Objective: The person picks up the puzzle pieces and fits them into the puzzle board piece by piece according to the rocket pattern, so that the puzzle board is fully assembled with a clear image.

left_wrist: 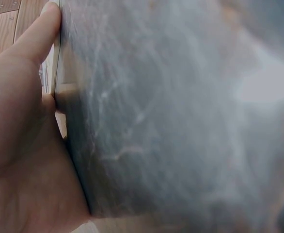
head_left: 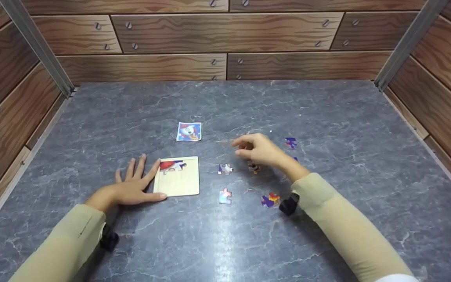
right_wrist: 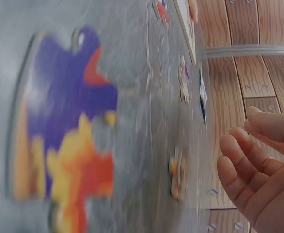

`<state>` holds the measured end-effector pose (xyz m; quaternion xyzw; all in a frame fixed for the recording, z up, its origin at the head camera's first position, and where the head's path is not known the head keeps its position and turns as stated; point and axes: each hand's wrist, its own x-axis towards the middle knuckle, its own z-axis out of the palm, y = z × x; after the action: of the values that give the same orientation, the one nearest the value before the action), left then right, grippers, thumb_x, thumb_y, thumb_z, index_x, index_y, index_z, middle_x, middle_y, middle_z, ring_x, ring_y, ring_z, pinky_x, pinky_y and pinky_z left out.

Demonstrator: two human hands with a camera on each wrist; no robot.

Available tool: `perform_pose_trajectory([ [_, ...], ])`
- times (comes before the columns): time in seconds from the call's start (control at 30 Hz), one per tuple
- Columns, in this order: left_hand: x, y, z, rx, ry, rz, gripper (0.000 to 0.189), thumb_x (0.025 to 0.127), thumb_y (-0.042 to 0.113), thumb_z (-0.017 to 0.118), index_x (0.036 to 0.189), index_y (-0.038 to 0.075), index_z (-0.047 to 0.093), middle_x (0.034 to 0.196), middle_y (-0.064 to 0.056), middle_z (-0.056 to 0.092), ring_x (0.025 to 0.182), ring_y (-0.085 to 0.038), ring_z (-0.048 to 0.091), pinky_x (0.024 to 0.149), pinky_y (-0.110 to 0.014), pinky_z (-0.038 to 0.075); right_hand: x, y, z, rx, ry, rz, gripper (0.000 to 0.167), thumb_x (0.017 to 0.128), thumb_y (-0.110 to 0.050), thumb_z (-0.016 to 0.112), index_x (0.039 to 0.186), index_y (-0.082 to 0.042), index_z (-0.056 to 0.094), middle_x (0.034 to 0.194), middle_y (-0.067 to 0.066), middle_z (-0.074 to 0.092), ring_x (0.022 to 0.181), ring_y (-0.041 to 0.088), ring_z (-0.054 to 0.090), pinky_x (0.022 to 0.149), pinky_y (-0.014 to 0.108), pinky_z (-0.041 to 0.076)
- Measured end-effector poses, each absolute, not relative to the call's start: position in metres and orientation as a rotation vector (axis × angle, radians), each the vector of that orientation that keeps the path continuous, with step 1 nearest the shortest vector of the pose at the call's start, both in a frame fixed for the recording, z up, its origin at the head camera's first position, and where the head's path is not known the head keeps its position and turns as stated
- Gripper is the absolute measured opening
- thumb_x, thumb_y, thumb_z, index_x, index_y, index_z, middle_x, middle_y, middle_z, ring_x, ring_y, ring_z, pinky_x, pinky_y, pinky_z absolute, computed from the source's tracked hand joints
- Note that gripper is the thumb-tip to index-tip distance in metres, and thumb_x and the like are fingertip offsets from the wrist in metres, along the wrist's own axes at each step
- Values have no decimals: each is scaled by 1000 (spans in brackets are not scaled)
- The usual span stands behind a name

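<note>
My left hand (head_left: 131,190) lies spread on the table, its thumb and index finger touching the left side of a pale wooden puzzle tray (head_left: 179,185). Red, white and purple puzzle pieces (head_left: 169,166) fill part of the tray's upper left. Above the table, my right hand (head_left: 260,150) hovers with loosely bent fingers and nothing in them; the right wrist view also shows that hand (right_wrist: 260,170) holding nothing. Under it, partly covered, lies a brownish puzzle piece (head_left: 254,167). A grey-and-purple piece (head_left: 224,169) and a light blue-and-pink piece (head_left: 225,197) lie between tray and hand.
A small square picture card (head_left: 189,131) of a white cartoon character lies beyond the tray. A purple-and-orange piece (head_left: 269,199) lies by the right wrist, and a purple piece (head_left: 291,142) farther off to the right. Wood-patterned walls (head_left: 225,33) bound the table.
</note>
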<state>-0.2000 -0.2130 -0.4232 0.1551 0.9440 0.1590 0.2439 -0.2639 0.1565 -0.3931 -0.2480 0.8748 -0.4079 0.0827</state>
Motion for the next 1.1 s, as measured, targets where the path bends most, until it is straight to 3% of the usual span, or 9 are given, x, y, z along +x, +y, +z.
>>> perform_pose_trajectory([
  [0.33,-200,-213,-424,423,2572,441,103,79,74,46,150,23,-9,147,-19,-29,131,-42,-28,91,-71,-16,-266,191,-391,-747,2709,-1187,27,84,-9,67,109,3,66,87,10,65,77,20,57,70,29,47],
  [1.1,-200,-214,-425,430,2580,460,104,78,74,47,150,23,-9,148,-19,-28,131,-42,-28,91,-71,-16,-282,264,-405,-464,2859,-1222,25,85,-9,67,106,4,66,86,13,66,71,15,57,62,21,46],
])
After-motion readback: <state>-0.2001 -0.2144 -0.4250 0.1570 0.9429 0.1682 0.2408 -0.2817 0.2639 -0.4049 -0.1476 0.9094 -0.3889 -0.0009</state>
